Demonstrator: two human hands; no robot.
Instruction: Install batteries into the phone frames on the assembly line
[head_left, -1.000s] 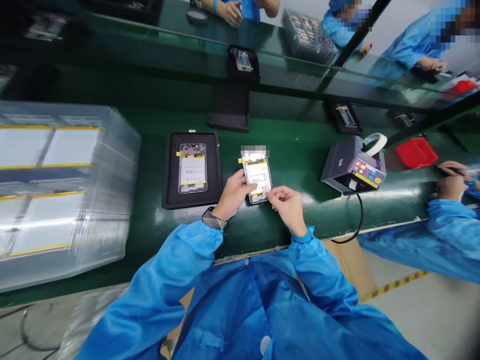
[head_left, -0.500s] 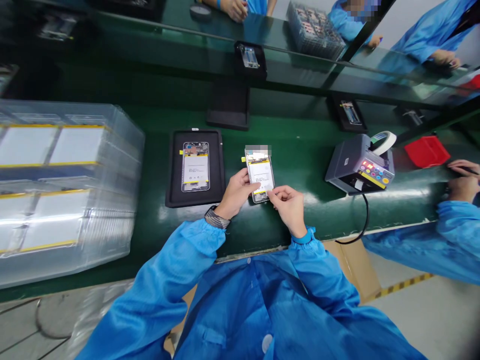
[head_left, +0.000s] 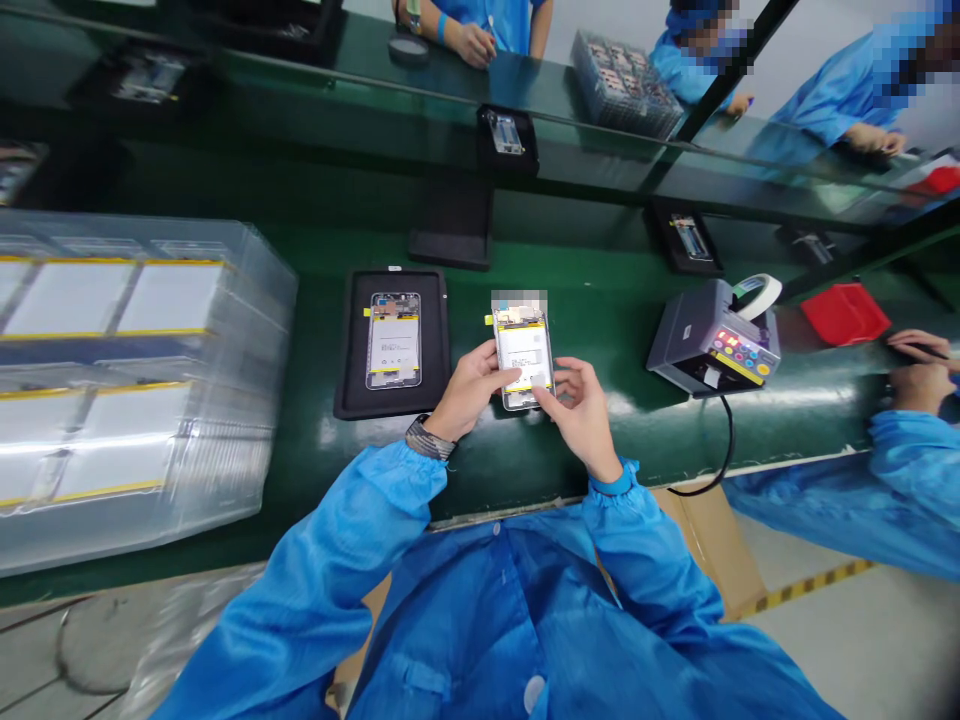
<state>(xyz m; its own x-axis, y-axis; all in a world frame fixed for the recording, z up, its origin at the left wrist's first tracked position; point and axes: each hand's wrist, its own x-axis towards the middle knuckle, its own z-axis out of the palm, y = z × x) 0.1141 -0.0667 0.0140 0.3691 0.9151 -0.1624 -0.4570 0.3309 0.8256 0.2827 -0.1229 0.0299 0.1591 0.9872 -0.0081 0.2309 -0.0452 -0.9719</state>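
Note:
An opened phone [head_left: 523, 345] with a white battery inside is held over the green bench, its upper end pointing away from me. My left hand [head_left: 474, 388] grips its left edge, thumb lying across the lower part of the battery. My right hand [head_left: 581, 408] is closed round the lower right edge, thumb on the battery's lower corner and fingers behind the side. A yellow tab sticks out at the phone's upper left. To the left, a second opened phone [head_left: 394, 340] with a battery lies in a black tray [head_left: 356, 395].
Clear plastic trays [head_left: 259, 400] of white batteries stand at the left. A tape dispenser [head_left: 686, 340] with a cable and a red bin [head_left: 846, 312] are at the right. Behind lies another black tray [head_left: 450, 245], below a glass shelf. Co-workers in blue sit across and at the right.
My right hand has gone from pinching at the phone's lower right corner to holding its right edge, fingers round the side. The left hand keeps its grip. The view has shifted slightly.

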